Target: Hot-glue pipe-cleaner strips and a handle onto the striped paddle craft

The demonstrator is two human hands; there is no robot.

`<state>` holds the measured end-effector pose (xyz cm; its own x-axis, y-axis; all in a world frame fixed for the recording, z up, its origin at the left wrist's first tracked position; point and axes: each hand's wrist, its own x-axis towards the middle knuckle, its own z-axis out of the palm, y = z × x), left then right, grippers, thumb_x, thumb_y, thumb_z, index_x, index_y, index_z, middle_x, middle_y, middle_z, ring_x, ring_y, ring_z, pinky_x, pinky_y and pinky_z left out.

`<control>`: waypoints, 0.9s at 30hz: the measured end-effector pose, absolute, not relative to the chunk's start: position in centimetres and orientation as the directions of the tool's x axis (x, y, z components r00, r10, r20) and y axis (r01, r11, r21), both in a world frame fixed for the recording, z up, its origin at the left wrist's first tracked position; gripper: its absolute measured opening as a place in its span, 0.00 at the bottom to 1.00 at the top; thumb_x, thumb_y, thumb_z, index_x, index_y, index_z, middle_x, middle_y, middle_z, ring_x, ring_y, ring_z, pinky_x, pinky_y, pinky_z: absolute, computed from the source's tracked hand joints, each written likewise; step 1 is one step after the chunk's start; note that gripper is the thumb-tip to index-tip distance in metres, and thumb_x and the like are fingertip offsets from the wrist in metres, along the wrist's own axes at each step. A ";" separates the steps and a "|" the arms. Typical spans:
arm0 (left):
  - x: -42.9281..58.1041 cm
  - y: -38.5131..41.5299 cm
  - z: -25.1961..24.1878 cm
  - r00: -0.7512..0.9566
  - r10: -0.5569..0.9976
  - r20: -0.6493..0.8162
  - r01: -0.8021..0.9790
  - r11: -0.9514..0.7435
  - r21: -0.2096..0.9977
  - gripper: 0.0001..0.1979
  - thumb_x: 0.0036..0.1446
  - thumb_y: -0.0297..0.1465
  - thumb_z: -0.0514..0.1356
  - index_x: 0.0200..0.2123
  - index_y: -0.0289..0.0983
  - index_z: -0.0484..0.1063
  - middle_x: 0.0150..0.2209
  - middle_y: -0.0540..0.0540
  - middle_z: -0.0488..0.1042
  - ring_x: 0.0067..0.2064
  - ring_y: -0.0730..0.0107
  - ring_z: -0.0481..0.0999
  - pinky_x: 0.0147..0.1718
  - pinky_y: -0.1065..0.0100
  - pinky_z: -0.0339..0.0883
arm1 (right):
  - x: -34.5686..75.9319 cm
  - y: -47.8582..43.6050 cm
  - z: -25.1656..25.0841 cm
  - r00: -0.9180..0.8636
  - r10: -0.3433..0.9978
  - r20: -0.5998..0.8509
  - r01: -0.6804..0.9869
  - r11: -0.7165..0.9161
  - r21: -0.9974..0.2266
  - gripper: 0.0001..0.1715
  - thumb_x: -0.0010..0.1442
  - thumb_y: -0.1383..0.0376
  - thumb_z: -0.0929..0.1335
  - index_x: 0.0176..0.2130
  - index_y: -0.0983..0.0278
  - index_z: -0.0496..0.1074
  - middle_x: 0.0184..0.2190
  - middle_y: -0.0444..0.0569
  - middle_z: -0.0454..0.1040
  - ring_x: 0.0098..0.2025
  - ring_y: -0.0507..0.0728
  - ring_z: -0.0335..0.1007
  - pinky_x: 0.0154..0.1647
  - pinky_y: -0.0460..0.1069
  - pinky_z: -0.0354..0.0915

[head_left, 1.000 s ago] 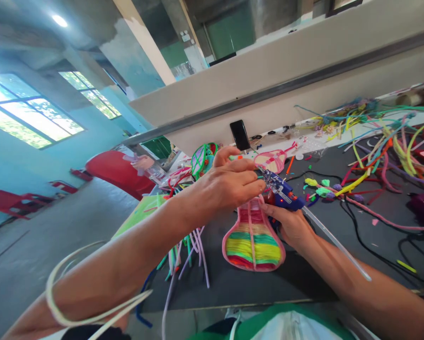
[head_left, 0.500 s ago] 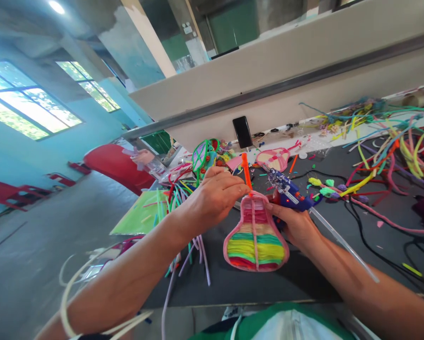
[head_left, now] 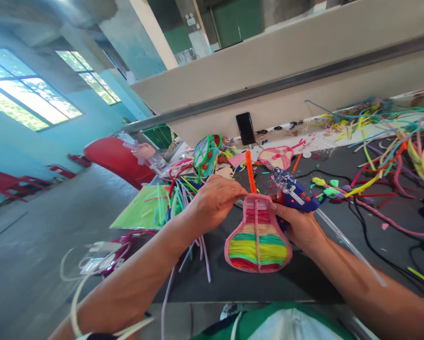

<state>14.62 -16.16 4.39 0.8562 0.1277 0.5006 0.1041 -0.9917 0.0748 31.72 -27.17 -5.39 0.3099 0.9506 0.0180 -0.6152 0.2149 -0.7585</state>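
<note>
Pinching, it'd seem, top of pear-shaped craft (head_left: 258,243) by base of orange stick (head_left: 250,174) w/ L hand (head_left: 217,198), prob. to steady join; gripping glue gun (head_left: 297,198) in R hand (head_left: 299,225), braced on craft, prob. to prop it over table (head_left: 205,293).

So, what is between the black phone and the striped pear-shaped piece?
In the head view, mainly an orange fuzzy stick shows between the black phone and the striped piece.
</note>
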 end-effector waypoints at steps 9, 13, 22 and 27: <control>13.9 -16.3 3.1 0.810 0.296 0.505 0.202 -0.951 0.234 0.10 0.61 0.26 0.55 0.40 0.39 0.76 0.37 0.45 0.79 0.40 0.68 0.78 0.42 0.68 0.70 | 31.4 -27.2 -4.7 0.296 0.954 -0.044 -0.674 0.176 -0.718 0.14 0.43 0.65 0.77 0.29 0.60 0.70 0.31 0.41 0.76 0.31 0.55 0.71 0.33 0.51 0.67; 13.9 -16.3 2.9 0.789 0.376 0.486 0.225 -0.913 0.341 0.09 0.60 0.24 0.56 0.39 0.37 0.76 0.37 0.46 0.79 0.40 0.71 0.78 0.41 0.73 0.69 | 31.4 -27.1 -4.8 0.322 0.944 -0.069 -0.681 0.180 -0.710 0.15 0.42 0.66 0.77 0.30 0.60 0.71 0.32 0.42 0.76 0.33 0.56 0.71 0.35 0.51 0.67; 14.1 -16.5 3.0 0.753 0.482 0.448 0.274 -0.849 0.452 0.09 0.59 0.27 0.58 0.39 0.39 0.78 0.36 0.46 0.79 0.39 0.67 0.78 0.40 0.70 0.70 | 31.5 -27.1 -5.0 0.334 0.941 -0.057 -0.667 0.193 -0.719 0.15 0.43 0.66 0.77 0.31 0.61 0.71 0.32 0.43 0.76 0.35 0.56 0.71 0.37 0.51 0.68; 14.0 -17.1 2.9 0.732 0.543 0.412 0.302 -0.800 0.518 0.08 0.58 0.27 0.59 0.38 0.38 0.78 0.35 0.47 0.80 0.36 0.69 0.78 0.37 0.73 0.69 | 31.4 -27.1 -4.8 0.335 0.940 -0.060 -0.664 0.190 -0.723 0.14 0.42 0.67 0.77 0.30 0.61 0.72 0.31 0.43 0.76 0.35 0.56 0.71 0.37 0.51 0.67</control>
